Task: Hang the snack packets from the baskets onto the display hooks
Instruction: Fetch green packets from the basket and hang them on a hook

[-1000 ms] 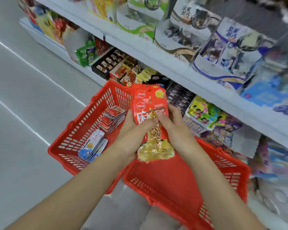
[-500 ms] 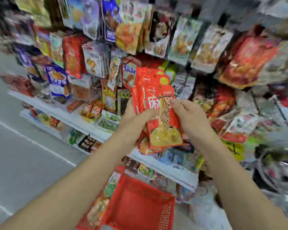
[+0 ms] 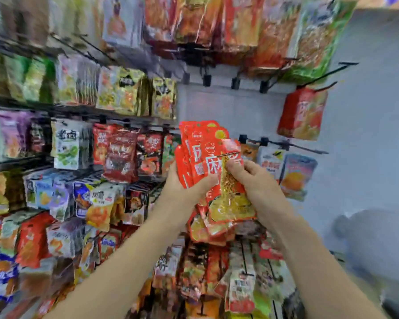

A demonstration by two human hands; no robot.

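— Both arms raised! Left hand (image 3: 182, 183) has its fingers clamped round the stack of red snack packets (image 3: 202, 143).
— Right hand (image 3: 253, 178) pinches the front packet (image 3: 230, 203), with a bare display hook (image 3: 297, 147) near on the right.

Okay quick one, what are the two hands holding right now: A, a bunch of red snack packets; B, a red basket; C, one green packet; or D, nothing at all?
A: the left hand grips a fanned bunch of red snack packets from the side, and the right hand pinches the front one.
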